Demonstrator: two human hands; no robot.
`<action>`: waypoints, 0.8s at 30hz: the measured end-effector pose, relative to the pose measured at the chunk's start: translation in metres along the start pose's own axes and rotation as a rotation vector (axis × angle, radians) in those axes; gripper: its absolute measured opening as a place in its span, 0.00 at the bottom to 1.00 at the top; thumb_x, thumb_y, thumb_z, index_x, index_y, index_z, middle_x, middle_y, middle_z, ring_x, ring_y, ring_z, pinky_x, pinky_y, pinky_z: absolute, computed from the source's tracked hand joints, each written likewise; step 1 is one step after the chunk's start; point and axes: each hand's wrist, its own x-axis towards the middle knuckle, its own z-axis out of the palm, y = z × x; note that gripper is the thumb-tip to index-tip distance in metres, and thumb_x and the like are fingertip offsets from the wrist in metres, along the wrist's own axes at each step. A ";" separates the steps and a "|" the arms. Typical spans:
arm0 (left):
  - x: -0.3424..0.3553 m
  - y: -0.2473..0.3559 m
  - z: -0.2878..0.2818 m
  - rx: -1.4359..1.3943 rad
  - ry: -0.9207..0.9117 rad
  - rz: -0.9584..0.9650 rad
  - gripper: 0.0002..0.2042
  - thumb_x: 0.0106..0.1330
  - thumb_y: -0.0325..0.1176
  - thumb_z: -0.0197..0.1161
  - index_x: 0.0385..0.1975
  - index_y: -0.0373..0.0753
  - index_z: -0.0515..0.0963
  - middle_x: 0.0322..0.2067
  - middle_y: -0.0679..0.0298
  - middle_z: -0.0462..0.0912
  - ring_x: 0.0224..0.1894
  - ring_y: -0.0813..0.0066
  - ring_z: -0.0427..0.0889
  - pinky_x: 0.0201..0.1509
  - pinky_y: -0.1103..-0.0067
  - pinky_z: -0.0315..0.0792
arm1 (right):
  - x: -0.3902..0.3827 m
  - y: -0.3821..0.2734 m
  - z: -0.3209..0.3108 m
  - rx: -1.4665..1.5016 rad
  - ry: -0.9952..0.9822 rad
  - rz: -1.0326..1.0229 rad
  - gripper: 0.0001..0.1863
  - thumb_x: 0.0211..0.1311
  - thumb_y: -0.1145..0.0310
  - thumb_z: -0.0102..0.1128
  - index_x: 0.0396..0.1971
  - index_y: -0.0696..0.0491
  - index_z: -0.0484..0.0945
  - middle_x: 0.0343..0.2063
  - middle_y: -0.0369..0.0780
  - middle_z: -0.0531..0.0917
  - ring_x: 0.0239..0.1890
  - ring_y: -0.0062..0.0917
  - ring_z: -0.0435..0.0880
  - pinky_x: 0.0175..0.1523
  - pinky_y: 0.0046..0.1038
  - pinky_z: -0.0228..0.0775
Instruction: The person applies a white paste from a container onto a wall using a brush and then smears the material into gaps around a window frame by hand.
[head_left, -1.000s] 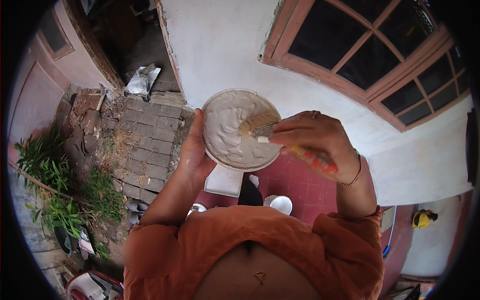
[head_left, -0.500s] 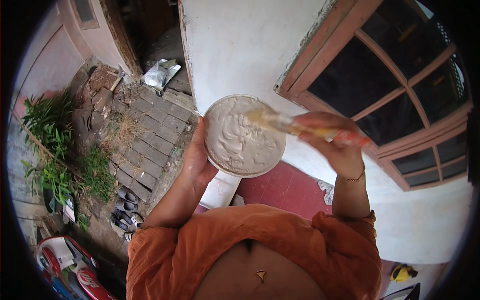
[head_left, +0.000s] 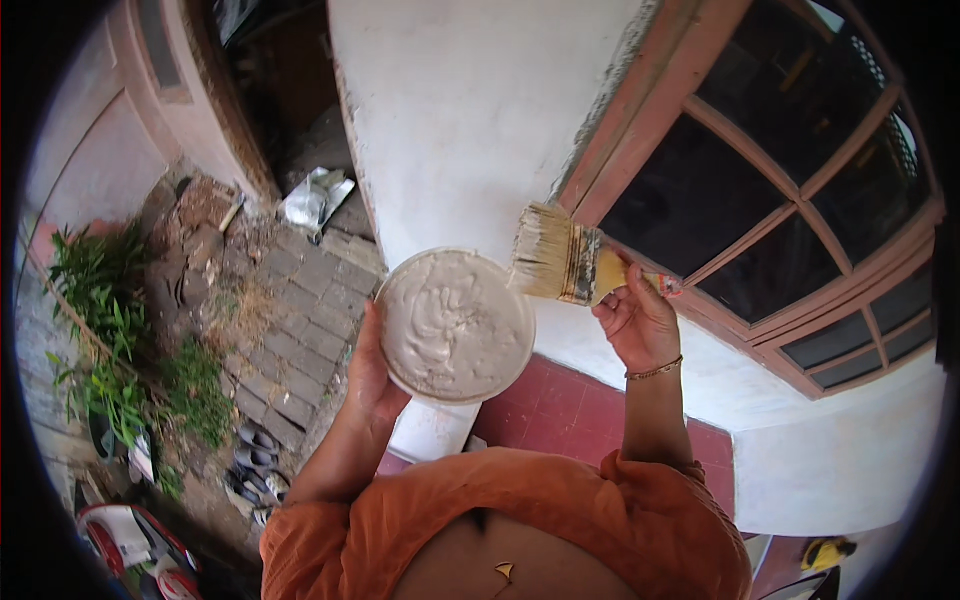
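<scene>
My left hand [head_left: 375,375] grips a round pale tub [head_left: 455,320] by its left side, with thick, creamy grey-beige paint or paste swirled inside. My right hand [head_left: 640,325], wrist braceleted, has its fingers closed on the handle of a wide paintbrush [head_left: 550,250]. The brush is raised at the tub's upper right, its pale bristles pointing left and coated with the same stuff. Behind it are a white wall [head_left: 445,120] and a pink-brown wooden window frame [head_left: 790,200] with dark panes.
A doorway [head_left: 270,80] with a silver-white bag [head_left: 315,200] at its foot, uneven paving [head_left: 280,330], plants [head_left: 105,300], footwear [head_left: 255,460] and part of a motorbike [head_left: 130,540] are left. Red tiles [head_left: 540,410] and a white slab [head_left: 430,432] lie below the tub.
The brush has come up out of the tub toward the upper right and turned, bristles now raised. The tub sits lower in view, and more of the window shows.
</scene>
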 end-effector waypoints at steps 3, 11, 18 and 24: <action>-0.002 0.003 0.002 0.027 -0.004 0.028 0.33 0.68 0.57 0.40 0.63 0.36 0.56 0.60 0.52 0.64 0.61 0.57 0.65 0.65 0.62 0.59 | -0.003 -0.002 0.000 0.007 0.006 -0.045 0.19 0.65 0.68 0.51 0.53 0.61 0.68 0.44 0.45 0.78 0.34 0.31 0.83 0.40 0.32 0.81; -0.002 0.003 -0.005 0.079 0.032 0.114 0.32 0.69 0.56 0.40 0.63 0.36 0.56 0.60 0.53 0.64 0.61 0.58 0.65 0.65 0.63 0.60 | -0.006 -0.026 0.013 -0.447 0.254 -0.689 0.19 0.61 0.78 0.53 0.51 0.67 0.67 0.43 0.50 0.76 0.39 0.32 0.82 0.40 0.30 0.83; -0.001 0.007 -0.005 0.073 0.050 0.179 0.31 0.69 0.56 0.41 0.62 0.37 0.57 0.60 0.55 0.64 0.61 0.58 0.65 0.64 0.62 0.60 | 0.055 -0.023 0.011 -0.863 0.341 -1.104 0.16 0.56 0.78 0.59 0.45 0.66 0.73 0.41 0.48 0.78 0.41 0.31 0.81 0.45 0.26 0.76; -0.004 0.009 -0.013 0.099 0.129 0.251 0.32 0.68 0.57 0.40 0.62 0.37 0.58 0.60 0.55 0.65 0.61 0.59 0.66 0.65 0.63 0.59 | 0.113 -0.028 0.011 -1.200 0.246 -1.409 0.12 0.55 0.79 0.59 0.42 0.62 0.77 0.40 0.48 0.80 0.41 0.31 0.81 0.47 0.26 0.72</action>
